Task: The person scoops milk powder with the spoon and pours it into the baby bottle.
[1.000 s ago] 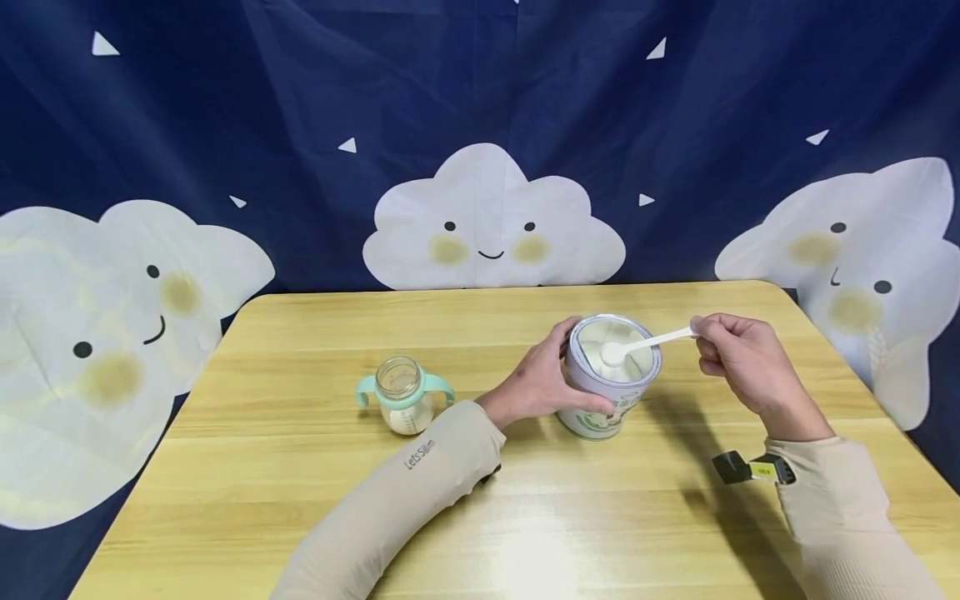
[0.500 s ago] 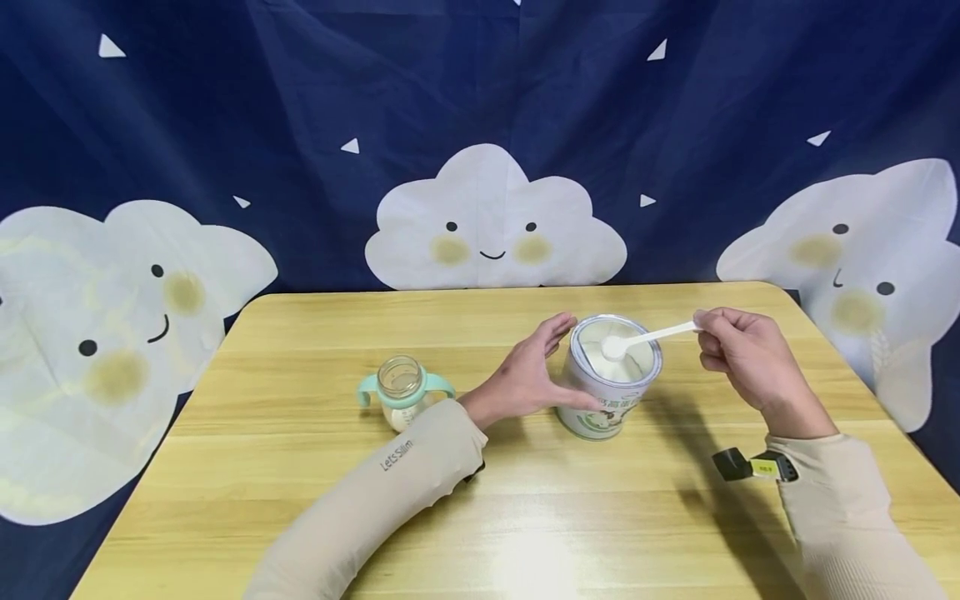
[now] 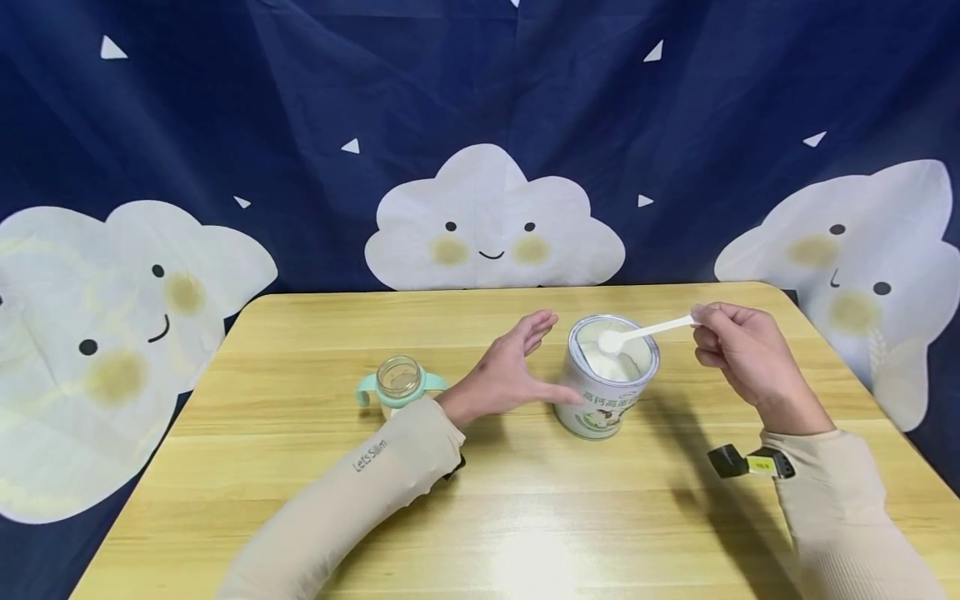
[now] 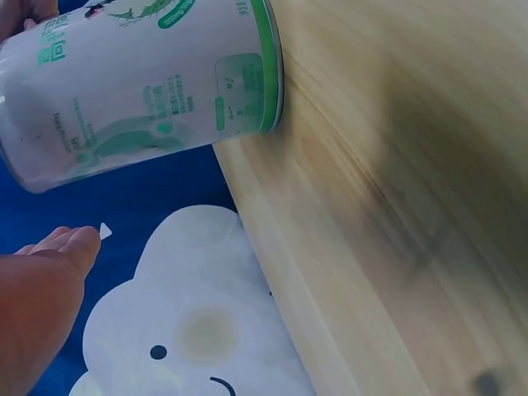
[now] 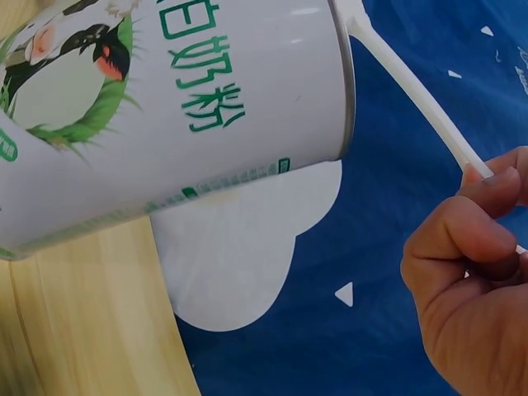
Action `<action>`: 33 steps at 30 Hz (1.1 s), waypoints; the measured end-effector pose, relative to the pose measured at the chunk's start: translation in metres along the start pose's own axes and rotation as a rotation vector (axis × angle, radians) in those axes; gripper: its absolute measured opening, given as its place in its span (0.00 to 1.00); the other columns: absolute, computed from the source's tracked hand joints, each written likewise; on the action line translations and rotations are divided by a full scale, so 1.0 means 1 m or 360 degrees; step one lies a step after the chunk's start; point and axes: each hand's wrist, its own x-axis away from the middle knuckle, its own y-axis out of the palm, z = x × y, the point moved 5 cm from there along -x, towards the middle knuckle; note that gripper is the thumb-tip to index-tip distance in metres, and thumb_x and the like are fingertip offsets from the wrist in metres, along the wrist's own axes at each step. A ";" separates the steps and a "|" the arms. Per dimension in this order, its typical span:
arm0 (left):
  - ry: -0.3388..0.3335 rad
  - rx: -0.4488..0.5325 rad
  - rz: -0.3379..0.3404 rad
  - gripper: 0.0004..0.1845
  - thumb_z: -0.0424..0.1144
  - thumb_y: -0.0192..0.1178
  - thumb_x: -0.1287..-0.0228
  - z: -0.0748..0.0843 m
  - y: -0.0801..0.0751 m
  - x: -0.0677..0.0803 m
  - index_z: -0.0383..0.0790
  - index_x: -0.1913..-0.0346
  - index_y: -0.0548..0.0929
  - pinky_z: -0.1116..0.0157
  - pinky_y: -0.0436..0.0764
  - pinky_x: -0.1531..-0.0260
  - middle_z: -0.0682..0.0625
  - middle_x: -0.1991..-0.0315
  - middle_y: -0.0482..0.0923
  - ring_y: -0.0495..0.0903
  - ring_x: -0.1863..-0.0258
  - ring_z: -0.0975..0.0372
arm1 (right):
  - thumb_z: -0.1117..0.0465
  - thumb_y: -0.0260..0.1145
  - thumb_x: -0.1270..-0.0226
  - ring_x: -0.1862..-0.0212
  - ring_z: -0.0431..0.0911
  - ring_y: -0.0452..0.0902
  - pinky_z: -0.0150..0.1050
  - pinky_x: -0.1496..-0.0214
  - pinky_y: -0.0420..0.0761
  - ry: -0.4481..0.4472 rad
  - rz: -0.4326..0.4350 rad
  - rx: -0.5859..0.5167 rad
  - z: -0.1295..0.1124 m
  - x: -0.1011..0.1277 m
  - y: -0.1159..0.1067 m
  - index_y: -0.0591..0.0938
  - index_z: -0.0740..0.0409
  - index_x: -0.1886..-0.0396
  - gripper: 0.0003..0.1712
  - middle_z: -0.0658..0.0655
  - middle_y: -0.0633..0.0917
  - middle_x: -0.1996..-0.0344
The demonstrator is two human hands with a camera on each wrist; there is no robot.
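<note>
A white milk powder can (image 3: 600,408) with green print stands upright on the table, its top uncovered and pale powder inside. My right hand (image 3: 738,354) pinches the end of a long white scoop (image 3: 660,327), whose bowl is at the can's mouth. In the right wrist view the scoop's handle (image 5: 425,103) slants from the can's rim to my fingers. My left hand (image 3: 510,371) is spread beside the can, thumb and fingers apart, holding nothing. In the left wrist view a gap shows between the can (image 4: 140,91) and my left hand (image 4: 49,289).
A baby bottle (image 3: 400,379) with mint-green handles stands uncapped to the left, partly hidden by my left sleeve (image 3: 375,467). The wooden table (image 3: 570,517) reaches back to a dark blue curtain (image 3: 315,83) with smiling clouds.
My left hand has let go of the can and drawn back to the left, its sleeve covering more of the bottle. My right hand and the scoop have risen slightly.
</note>
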 end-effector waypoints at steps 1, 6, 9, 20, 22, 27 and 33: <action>-0.0006 0.0004 0.0002 0.60 0.41 0.83 0.57 0.000 -0.002 0.001 0.40 0.23 0.56 0.67 0.62 0.30 0.51 0.24 0.59 0.60 0.26 0.59 | 0.69 0.55 0.24 0.77 0.48 0.45 0.40 0.76 0.45 0.0002 0.0000 -0.0001 0.000 0.000 0.001 0.70 0.59 0.83 0.22 0.56 0.54 0.82; -0.0016 -0.0004 0.0002 0.60 0.41 0.83 0.57 0.002 -0.009 0.006 0.41 0.23 0.56 0.64 0.61 0.29 0.52 0.24 0.59 0.59 0.26 0.61 | 0.69 0.55 0.24 0.78 0.47 0.45 0.41 0.76 0.45 -0.0003 0.0000 0.0004 -0.003 -0.001 0.006 0.68 0.58 0.84 0.23 0.56 0.53 0.82; -0.0036 -0.0018 0.0004 0.60 0.42 0.83 0.58 0.004 -0.014 0.008 0.42 0.23 0.56 0.63 0.61 0.29 0.52 0.24 0.59 0.59 0.26 0.61 | 0.70 0.55 0.24 0.77 0.47 0.45 0.40 0.77 0.45 -0.0005 -0.0001 -0.0011 -0.005 -0.001 0.010 0.69 0.59 0.85 0.23 0.55 0.54 0.82; 0.0007 -0.0041 0.0006 0.60 0.39 0.83 0.58 0.007 -0.028 0.015 0.39 0.23 0.56 0.67 0.62 0.31 0.48 0.24 0.60 0.61 0.27 0.59 | 0.70 0.55 0.25 0.77 0.47 0.45 0.39 0.77 0.44 -0.0011 -0.0002 -0.0024 -0.007 -0.003 0.020 0.72 0.58 0.84 0.22 0.54 0.55 0.83; 0.0015 -0.0042 0.0005 0.60 0.39 0.83 0.58 0.007 -0.030 0.016 0.38 0.23 0.56 0.69 0.63 0.31 0.47 0.25 0.60 0.61 0.27 0.59 | 0.71 0.54 0.25 0.77 0.47 0.45 0.39 0.77 0.44 -0.0014 0.0002 -0.0028 -0.007 -0.003 0.022 0.72 0.58 0.84 0.22 0.53 0.56 0.84; -0.0001 -0.0050 0.0013 0.59 0.37 0.83 0.58 0.007 -0.034 0.020 0.38 0.23 0.57 0.69 0.63 0.31 0.49 0.25 0.62 0.62 0.28 0.60 | 0.72 0.53 0.26 0.78 0.46 0.46 0.39 0.77 0.44 -0.0009 0.0012 -0.0030 -0.007 -0.005 0.027 0.73 0.58 0.84 0.22 0.50 0.60 0.86; -0.0022 -0.0036 0.0050 0.58 0.37 0.83 0.58 0.008 -0.042 0.026 0.40 0.24 0.58 0.65 0.64 0.31 0.51 0.27 0.64 0.63 0.28 0.60 | 0.72 0.53 0.26 0.79 0.45 0.47 0.39 0.77 0.44 -0.0002 0.0018 -0.0028 -0.007 -0.006 0.031 0.75 0.58 0.83 0.22 0.49 0.61 0.86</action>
